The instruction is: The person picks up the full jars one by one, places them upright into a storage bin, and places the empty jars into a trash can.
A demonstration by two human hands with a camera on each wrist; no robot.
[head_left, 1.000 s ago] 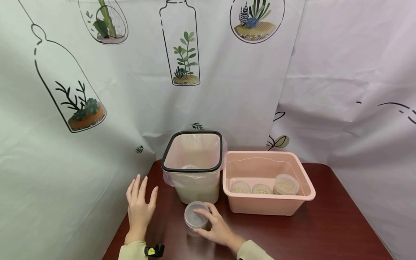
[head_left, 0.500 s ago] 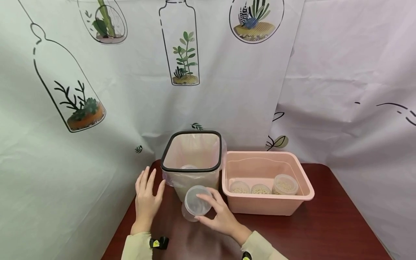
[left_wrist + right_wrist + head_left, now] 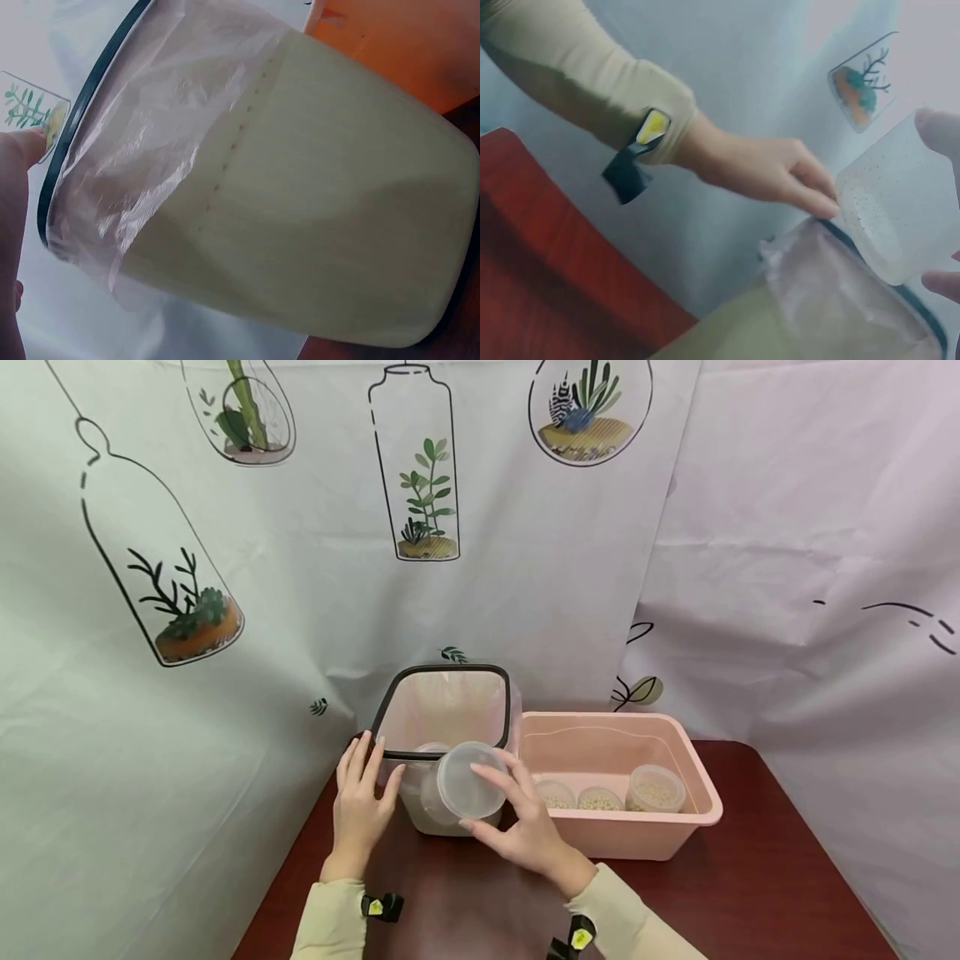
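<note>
My right hand [image 3: 528, 831] grips a round translucent plastic container [image 3: 471, 781] by its lidded end, thumb on one side and fingers on the other. The container is tilted, held off the table in front of the trash bin [image 3: 450, 756]; small specks show on it in the right wrist view. My left hand [image 3: 362, 806] is at the bin's left front corner, fingers extended beside the black rim. Whether it touches the rim I cannot tell. A thin clear bag lines the bin and hangs over its outside. Another clear container [image 3: 432, 747] shows partly inside the bin.
Right of the bin stands a pink tub [image 3: 705, 777]. It holds several round containers of pale grains, the largest container [image 3: 655, 789] at its right. Both stand on a dark red table [image 3: 757, 877], before a white printed curtain [image 3: 517, 568].
My right hand has lifted the container off the table and carried it up to the bin's front, tilting it. My left hand has moved up and right to the bin's rim.
</note>
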